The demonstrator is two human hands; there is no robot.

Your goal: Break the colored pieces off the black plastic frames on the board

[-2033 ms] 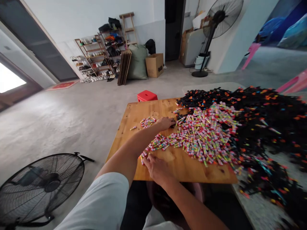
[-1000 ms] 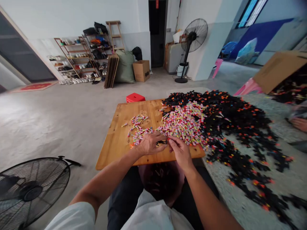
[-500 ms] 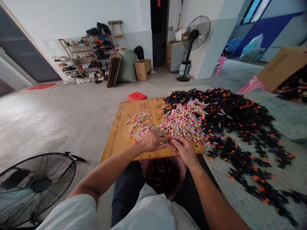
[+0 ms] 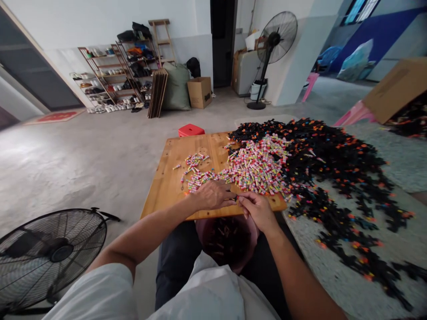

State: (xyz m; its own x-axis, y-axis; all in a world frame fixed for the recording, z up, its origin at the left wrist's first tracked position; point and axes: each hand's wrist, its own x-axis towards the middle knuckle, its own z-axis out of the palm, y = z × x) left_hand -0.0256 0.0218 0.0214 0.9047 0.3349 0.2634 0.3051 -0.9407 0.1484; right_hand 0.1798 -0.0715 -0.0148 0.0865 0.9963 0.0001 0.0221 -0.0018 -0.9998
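My left hand (image 4: 213, 195) reaches over the near edge of the wooden board (image 4: 156, 191), with its fingers pointing right and closed on a small black piece (image 4: 235, 198). Meeting it from the right, my right hand (image 4: 256, 210) pinches at the other end of that piece with thumb and fingertips. Most of the piece is hidden by the fingers, so its exact kind cannot be told. Just beyond the hands lies a heap of small printed tubes (image 4: 258, 166) in pink, white and yellow. A smaller scatter of tubes (image 4: 196, 178) lies beyond my left hand.
Black plastic pieces with orange tips (image 4: 327, 151) cover much of the stone surface (image 4: 310, 249) at right. Between my knees stands a pinkish tub (image 4: 251, 242) with dark contents. A floor fan (image 4: 60, 253) is at left, a red stool (image 4: 191, 130) behind the board.
The hands stay together at the board's edge, with small finger movements. A red spot seen at the right fingertips earlier no longer shows. The view has shifted slightly.
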